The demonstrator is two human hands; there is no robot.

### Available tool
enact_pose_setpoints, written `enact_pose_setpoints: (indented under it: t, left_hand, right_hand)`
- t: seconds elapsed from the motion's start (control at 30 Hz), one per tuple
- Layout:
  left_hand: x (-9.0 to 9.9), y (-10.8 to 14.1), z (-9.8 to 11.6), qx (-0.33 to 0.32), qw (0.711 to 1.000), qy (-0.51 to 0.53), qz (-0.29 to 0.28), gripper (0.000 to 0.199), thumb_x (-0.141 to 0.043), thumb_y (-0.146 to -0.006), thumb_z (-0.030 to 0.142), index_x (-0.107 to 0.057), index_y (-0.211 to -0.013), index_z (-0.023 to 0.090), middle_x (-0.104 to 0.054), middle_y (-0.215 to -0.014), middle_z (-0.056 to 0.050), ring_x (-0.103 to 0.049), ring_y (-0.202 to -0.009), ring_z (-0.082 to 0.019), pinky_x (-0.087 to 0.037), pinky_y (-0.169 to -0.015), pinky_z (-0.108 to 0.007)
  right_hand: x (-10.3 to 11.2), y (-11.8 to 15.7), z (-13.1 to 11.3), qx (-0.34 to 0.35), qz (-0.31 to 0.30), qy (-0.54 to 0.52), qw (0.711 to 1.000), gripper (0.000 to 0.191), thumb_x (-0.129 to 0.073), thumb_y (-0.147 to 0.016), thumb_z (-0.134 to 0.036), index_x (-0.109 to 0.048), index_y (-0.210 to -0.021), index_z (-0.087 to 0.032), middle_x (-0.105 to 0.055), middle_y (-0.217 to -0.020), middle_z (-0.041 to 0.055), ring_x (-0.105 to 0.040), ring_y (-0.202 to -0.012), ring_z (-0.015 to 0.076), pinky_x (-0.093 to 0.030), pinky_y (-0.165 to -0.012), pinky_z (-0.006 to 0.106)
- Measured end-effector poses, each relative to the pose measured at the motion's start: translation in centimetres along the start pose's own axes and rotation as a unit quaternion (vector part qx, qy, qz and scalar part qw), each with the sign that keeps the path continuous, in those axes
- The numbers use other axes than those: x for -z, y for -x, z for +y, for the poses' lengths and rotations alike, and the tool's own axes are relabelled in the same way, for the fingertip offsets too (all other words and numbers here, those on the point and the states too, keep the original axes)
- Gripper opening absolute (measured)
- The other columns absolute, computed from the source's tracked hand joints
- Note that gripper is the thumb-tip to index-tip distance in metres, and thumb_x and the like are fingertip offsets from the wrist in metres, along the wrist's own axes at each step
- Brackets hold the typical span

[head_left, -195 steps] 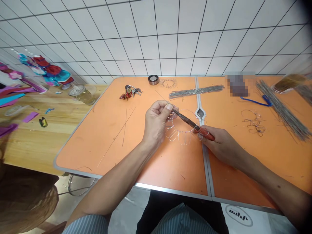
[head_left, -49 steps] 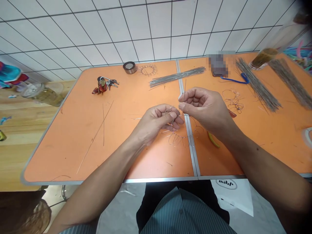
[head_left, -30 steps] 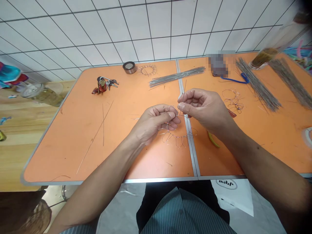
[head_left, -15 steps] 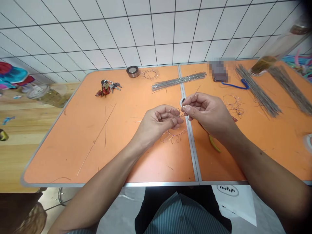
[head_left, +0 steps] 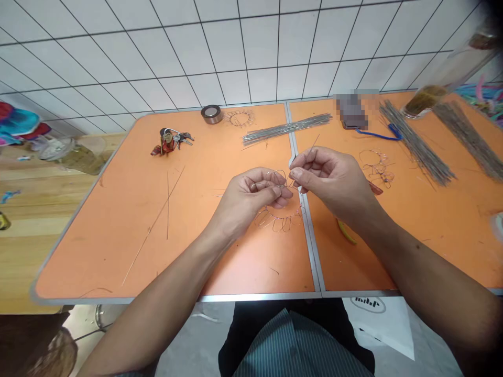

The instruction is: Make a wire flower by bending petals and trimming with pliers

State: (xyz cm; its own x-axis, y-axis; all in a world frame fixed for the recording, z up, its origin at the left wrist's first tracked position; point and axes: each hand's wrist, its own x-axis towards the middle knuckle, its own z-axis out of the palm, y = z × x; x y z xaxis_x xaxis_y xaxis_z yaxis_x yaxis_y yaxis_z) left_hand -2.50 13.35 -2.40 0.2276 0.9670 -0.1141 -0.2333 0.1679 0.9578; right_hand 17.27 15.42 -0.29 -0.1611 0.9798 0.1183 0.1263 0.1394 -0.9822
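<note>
Between my hands is a thin wire ring with looped petals [head_left: 283, 224], hanging just above the orange table. My left hand [head_left: 261, 195] pinches the ring's upper left side between thumb and fingers. My right hand [head_left: 324, 175] is closed on a wire at the ring's upper right; a straight wire end [head_left: 316, 141] sticks up past its fingers. Fingers hide where the wires meet. Below my right wrist lies a tool with a yellow handle [head_left: 346, 232], mostly covered by the hand. Its red handle [head_left: 376, 188] shows beside the wrist.
Behind the hands lies a bundle of straight wires [head_left: 286, 129]. A tape roll [head_left: 211, 114], another wire ring [head_left: 239, 119] and keys [head_left: 176, 139] are at back left. More wire bundles [head_left: 418, 144], a bottle [head_left: 426, 99] and twisted wire loops [head_left: 377, 166] are to the right.
Both hands stay at the wire ring, with only slight finger movement. The right hand has shifted a little left, showing more of the red handle. The view has moved slightly.
</note>
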Motion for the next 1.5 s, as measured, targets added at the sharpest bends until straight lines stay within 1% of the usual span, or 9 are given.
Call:
enact_pose_setpoints:
  t: [0.1,0.3,0.6,0.77,0.9,1.07,1.27,1.37,1.5]
  left_hand:
    - [0.2,-0.1,0.1,0.024,1.000,0.007,-0.003,0.012,-0.084,-0.084,0.018,-0.078,-0.095,0.016,-0.085,-0.086,-0.006,-0.077,-0.069,-0.014,-0.062,-0.070,-0.024]
    - [0.2,-0.3,0.3,0.051,0.998,0.027,-0.007,0.014,-0.086,-0.078,0.019,-0.078,-0.089,0.016,-0.084,-0.081,-0.006,-0.076,-0.064,-0.013,-0.061,-0.065,-0.022]
    - [0.2,-0.4,0.2,0.062,0.998,0.024,-0.007,0.015,-0.088,-0.076,0.018,-0.079,-0.088,0.015,-0.085,-0.081,-0.006,-0.076,-0.062,-0.012,-0.062,-0.064,-0.021]
    - [0.3,-0.5,0.0,0.051,0.999,-0.005,-0.010,0.017,-0.091,-0.080,0.022,-0.077,-0.087,0.016,-0.084,-0.080,-0.005,-0.075,-0.060,-0.011,-0.060,-0.061,-0.019]
    - [0.4,-0.6,0.0,0.046,0.999,-0.022,0.005,0.019,-0.092,-0.080,0.024,-0.076,-0.084,0.016,-0.083,-0.076,-0.004,-0.072,-0.057,-0.010,-0.057,-0.057,-0.018]
    - [0.4,-0.7,0.2,0.060,0.998,-0.020,0.017,0.018,-0.090,-0.078,0.024,-0.074,-0.078,0.016,-0.080,-0.072,-0.003,-0.068,-0.054,-0.009,-0.054,-0.054,-0.018]
    - [0.4,-0.8,0.2,0.060,0.997,-0.014,0.045,0.014,-0.087,-0.078,0.022,-0.074,-0.078,0.016,-0.079,-0.072,-0.004,-0.067,-0.054,-0.009,-0.053,-0.055,-0.019]
    - [0.5,-0.9,0.1,0.044,0.997,-0.007,0.058,0.015,-0.086,-0.079,0.023,-0.073,-0.077,0.015,-0.079,-0.072,-0.004,-0.067,-0.054,-0.009,-0.053,-0.055,-0.020]
    - [0.6,-1.0,0.0,0.025,0.996,0.004,0.086,0.016,-0.087,-0.078,0.024,-0.073,-0.078,0.015,-0.080,-0.074,-0.004,-0.066,-0.055,-0.010,-0.053,-0.056,-0.021]
  right_hand:
    - [-0.2,0.0,-0.1,-0.004,0.011,0.001,1.000,0.008,-0.081,-0.085,-0.018,-0.076,-0.090,-0.022,-0.073,-0.083,0.0003,-0.065,-0.070,0.0146,-0.058,-0.068,0.031]
    - [-0.3,0.1,-0.2,0.013,0.006,0.009,1.000,0.010,-0.078,-0.086,-0.013,-0.075,-0.087,-0.023,-0.071,-0.080,-0.0002,-0.064,-0.070,0.0145,-0.055,-0.066,0.031]
    - [-1.0,0.3,-0.4,0.030,0.027,0.028,0.999,0.021,-0.073,-0.083,-0.003,-0.069,-0.079,-0.023,-0.069,-0.075,-0.0007,-0.064,-0.068,0.0148,-0.053,-0.061,0.030]
    - [-1.1,0.3,-0.3,0.035,0.029,0.034,0.998,0.025,-0.071,-0.081,0.001,-0.067,-0.077,-0.023,-0.067,-0.071,-0.0017,-0.062,-0.067,0.0139,-0.050,-0.060,0.029]
    - [-1.0,0.2,-0.1,0.032,0.009,0.022,0.999,0.021,-0.074,-0.082,-0.003,-0.069,-0.078,-0.023,-0.067,-0.072,-0.0017,-0.062,-0.068,0.0146,-0.051,-0.061,0.029]
    - [-0.5,-0.1,0.3,0.031,-0.024,-0.015,0.999,0.010,-0.077,-0.086,-0.014,-0.073,-0.084,-0.023,-0.071,-0.078,-0.0005,-0.066,-0.074,0.0163,-0.055,-0.067,0.030]
    - [-0.2,-0.1,0.2,0.023,-0.005,-0.004,1.000,0.006,-0.078,-0.088,-0.019,-0.075,-0.084,-0.022,-0.073,-0.080,0.0000,-0.068,-0.077,0.0169,-0.056,-0.071,0.031]
    - [0.0,-0.2,0.6,0.034,-0.010,0.015,0.999,0.002,-0.081,-0.087,-0.023,-0.079,-0.087,-0.023,-0.076,-0.084,0.0006,-0.070,-0.080,0.0183,-0.057,-0.075,0.032]
    - [0.3,-0.3,1.1,0.053,-0.017,0.033,0.998,0.003,-0.085,-0.087,-0.026,-0.082,-0.089,-0.025,-0.079,-0.089,0.0009,-0.072,-0.084,0.0195,-0.060,-0.077,0.033]
